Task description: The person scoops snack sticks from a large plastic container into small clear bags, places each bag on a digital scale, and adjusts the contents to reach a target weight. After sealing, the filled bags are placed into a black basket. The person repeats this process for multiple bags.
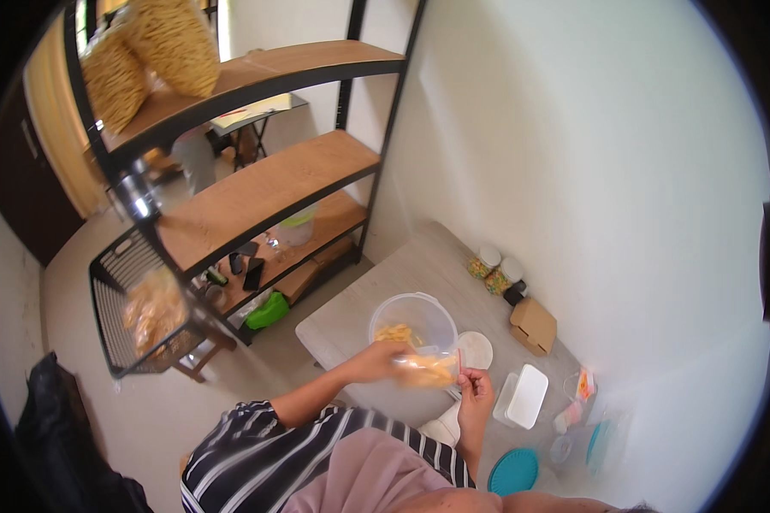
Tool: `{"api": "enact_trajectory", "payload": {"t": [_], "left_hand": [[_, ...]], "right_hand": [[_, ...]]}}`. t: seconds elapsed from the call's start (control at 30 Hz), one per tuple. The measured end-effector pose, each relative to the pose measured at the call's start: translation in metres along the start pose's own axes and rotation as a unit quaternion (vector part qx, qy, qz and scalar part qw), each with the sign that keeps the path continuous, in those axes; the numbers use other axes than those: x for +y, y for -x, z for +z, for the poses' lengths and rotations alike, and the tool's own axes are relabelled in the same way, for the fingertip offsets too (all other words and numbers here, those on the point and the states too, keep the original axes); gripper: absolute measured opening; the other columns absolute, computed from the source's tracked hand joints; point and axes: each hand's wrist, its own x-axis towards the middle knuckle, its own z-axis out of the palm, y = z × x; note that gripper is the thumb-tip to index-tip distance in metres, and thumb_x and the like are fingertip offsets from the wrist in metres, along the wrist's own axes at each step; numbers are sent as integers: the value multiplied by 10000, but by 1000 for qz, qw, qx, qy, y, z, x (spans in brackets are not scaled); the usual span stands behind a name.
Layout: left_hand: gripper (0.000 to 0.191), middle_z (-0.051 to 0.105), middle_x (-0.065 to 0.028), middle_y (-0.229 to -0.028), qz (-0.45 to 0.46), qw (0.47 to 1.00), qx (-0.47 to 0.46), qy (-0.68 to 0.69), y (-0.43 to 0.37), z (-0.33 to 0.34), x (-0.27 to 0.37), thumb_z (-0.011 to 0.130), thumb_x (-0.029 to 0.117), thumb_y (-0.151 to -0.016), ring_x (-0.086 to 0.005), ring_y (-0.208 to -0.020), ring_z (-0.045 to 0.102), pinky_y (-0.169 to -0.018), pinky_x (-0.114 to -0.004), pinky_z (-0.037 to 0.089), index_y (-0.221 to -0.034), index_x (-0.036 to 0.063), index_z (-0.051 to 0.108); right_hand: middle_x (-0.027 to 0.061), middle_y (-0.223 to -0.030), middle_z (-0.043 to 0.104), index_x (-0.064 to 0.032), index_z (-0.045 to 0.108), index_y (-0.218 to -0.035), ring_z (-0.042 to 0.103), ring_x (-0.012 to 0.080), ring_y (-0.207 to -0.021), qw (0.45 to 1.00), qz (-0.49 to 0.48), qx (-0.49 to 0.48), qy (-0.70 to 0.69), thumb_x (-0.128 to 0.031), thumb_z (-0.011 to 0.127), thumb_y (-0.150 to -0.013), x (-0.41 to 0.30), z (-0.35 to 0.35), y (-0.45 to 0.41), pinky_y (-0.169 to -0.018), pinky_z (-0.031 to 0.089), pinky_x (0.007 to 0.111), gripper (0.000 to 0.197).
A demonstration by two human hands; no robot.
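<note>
A clear zip bag [427,370] filled with yellow stick-shaped snacks lies sideways between my hands, slightly blurred. My left hand [382,360] grips its filled end. At the other end, the fingers of my right hand [476,386] pinch the bag by its red zip edge [460,362]. Just beyond the bag stands a round clear plastic tub [423,308], with more yellow snack sticks [394,333] at its bottom. A round whitish lid [475,350] rests beside the tub, near my right hand.
On the grey table [359,314] stand white-lidded jars [500,276], a cardboard box [534,326], a white-lidded container [523,397] and a teal lid [513,471]. Left are a shelf rack [263,186] bearing large snack bags [173,48] and a dark basket [119,314] holding a bag.
</note>
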Motion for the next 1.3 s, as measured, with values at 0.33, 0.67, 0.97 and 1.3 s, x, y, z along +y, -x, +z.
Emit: {"api": "enact_trajectory", "payload": {"t": [0.33, 0.67, 0.97, 1.3], "left_hand": [[450, 694, -133, -1173, -60, 984, 168, 25, 94, 36, -9, 777, 218, -826, -214, -1090, 651, -959, -350, 498, -1219, 34, 659], [567, 666, -169, -1176, -267, 883, 375, 87, 246, 5, -90, 821, 209, -827, -224, -992, 688, -771, -341, 584, -1281, -20, 571], [666, 628, -176, -1194, -169, 687, 693, 138, 382, -142, -95, 823, 265, -836, -217, -917, 695, -631, -304, 584, -1311, -39, 470], [538, 651, -91, -1136, -161, 820, 547, 43, 360, -241, -125, 773, 283, -892, -163, -1020, 611, -867, -298, 505, -1268, -46, 575]], "right_hand": [[38, -979, 658, 6, 643, -1146, 598, 110, -887, 980, 82, -171, -58, -46, 668, -923, 18, 2, 21, -827, 471, 258, 230], [51, -1002, 663, 1, 660, -1162, 613, 125, -883, 956, 21, -291, 10, -76, 656, -945, 30, 45, 25, -844, 493, 274, 231], [57, -965, 673, 2, 670, -1134, 618, 117, -858, 947, -16, -308, 96, -39, 641, -942, 19, 93, 29, -810, 503, 261, 199], [155, -1017, 671, 17, 673, -1092, 677, 263, -913, 957, -54, -267, 102, -47, 631, -924, -24, 168, 57, -848, 526, 334, 185]]}}
